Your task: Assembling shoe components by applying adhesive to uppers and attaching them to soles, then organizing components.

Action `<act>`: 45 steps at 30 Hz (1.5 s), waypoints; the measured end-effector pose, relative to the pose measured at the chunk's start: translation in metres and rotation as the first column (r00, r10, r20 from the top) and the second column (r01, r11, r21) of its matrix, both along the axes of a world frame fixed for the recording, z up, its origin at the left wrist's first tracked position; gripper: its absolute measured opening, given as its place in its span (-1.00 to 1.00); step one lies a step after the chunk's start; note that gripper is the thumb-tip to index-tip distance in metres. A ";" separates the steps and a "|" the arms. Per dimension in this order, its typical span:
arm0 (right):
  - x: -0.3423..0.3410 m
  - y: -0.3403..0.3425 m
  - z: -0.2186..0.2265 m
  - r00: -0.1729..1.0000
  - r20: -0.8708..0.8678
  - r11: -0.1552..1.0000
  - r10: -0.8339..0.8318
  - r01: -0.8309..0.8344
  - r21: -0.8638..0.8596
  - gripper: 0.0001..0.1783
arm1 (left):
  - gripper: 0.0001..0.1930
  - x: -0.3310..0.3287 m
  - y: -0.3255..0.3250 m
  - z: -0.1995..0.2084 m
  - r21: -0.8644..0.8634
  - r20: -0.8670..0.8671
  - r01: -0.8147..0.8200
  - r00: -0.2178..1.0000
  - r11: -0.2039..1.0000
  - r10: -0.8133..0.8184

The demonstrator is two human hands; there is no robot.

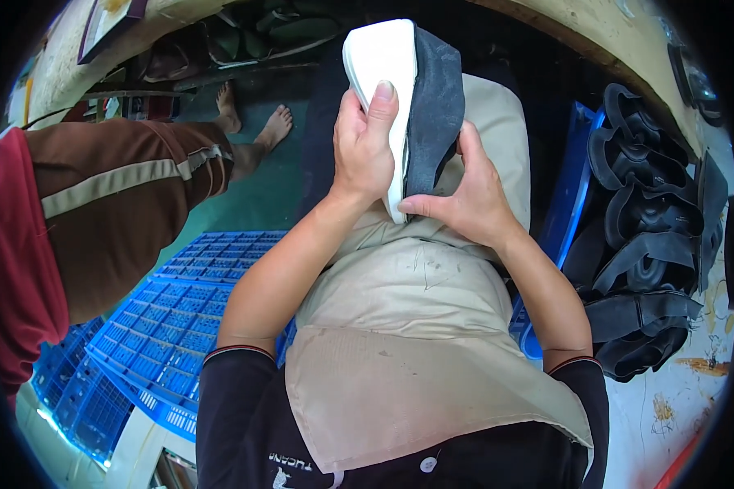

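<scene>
I hold a shoe above my lap, turned on its side, with its white sole (375, 61) facing left and its dark grey upper (436, 98) facing right. My left hand (365, 151) is closed round the sole's left side, its thumb lying on the white surface. At the narrow lower end, my right hand (473, 191) grips the shoe, thumb on the sole's tip and fingers against the upper. Some of its fingers are hidden behind the shoe. Beneath is a beige apron (383, 367) spread over my lap.
Several black sandal uppers (652, 204) lie in a row at the right, beside a blue plastic bin (575, 179). Blue crates (167, 318) stand at the left. Another person in brown trousers (114, 196) is close on that side. A worktop edge (579, 37) curves across the far side.
</scene>
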State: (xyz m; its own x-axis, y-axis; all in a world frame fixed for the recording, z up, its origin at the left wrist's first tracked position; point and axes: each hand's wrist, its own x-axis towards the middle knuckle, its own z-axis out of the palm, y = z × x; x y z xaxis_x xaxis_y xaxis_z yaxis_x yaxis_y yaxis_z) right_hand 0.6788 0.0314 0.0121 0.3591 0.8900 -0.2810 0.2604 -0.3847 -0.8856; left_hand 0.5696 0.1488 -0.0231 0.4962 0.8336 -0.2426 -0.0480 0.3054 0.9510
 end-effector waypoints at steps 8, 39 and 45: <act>-0.001 0.001 0.005 0.995 -0.097 0.999 -0.002 -0.001 -0.036 0.00 | -0.48 -0.008 0.000 0.002 -0.106 0.078 0.059 0.996 0.993 -0.051; -0.013 -0.010 0.006 0.964 -0.255 0.993 0.080 -0.100 -0.064 -0.89 | -0.51 -0.013 -0.006 -0.009 0.018 -0.030 -0.086 0.996 0.996 0.087; -0.010 -0.002 -0.004 0.950 -0.213 0.971 0.227 -0.238 -0.030 -0.87 | -0.54 -0.019 -0.012 -0.011 0.137 -0.101 -0.087 0.990 0.987 0.102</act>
State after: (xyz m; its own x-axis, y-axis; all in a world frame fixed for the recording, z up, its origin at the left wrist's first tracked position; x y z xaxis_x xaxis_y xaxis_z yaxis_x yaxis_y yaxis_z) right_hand 0.6687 0.0298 0.0083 0.0728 0.9232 -0.3773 0.1618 -0.3842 -0.9090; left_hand 0.5510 0.1364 -0.0344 0.3907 0.9036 -0.1754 0.0340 0.1763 0.9838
